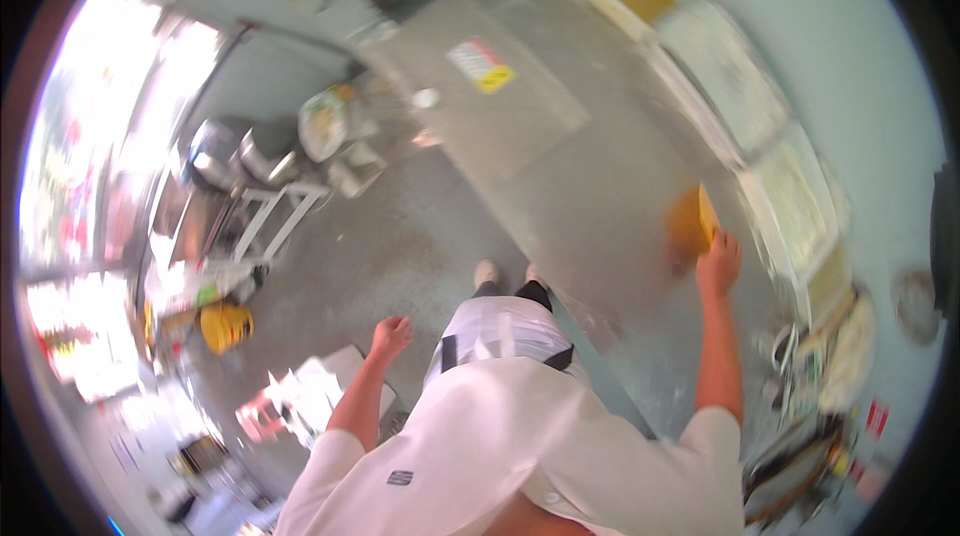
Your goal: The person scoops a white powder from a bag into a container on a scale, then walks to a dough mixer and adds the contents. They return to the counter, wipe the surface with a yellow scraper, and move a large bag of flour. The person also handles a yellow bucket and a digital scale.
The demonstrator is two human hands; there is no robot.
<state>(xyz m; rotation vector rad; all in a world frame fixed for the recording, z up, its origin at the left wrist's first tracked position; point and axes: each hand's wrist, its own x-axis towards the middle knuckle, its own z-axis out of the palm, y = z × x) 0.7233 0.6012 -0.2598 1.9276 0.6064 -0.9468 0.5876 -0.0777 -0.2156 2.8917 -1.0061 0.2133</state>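
Observation:
My right hand point(718, 266) grips a flat yellow tool point(707, 213), perhaps a scraper, above a metal worktable point(600, 236). An orange reflection or part of it blurs onto the tabletop beside it; whether the tool touches the surface I cannot tell. Low on my other side, my left hand point(391, 337) hangs over the floor with its fingers curled, and nothing shows in it. Farther along the table lies a flat grey panel point(517, 131) bearing a red, white and yellow label point(481, 65). A small round white item point(426, 98) is at its edge.
Pale trays or bins point(724, 75) line the table's wall side. Cords and cloth-like items point(840, 356) lie at the right. Across the floor point(352, 251) stand a white metal frame point(277, 225), a yellow bucket point(226, 327), steel pots point(259, 153) and a pale box point(345, 378).

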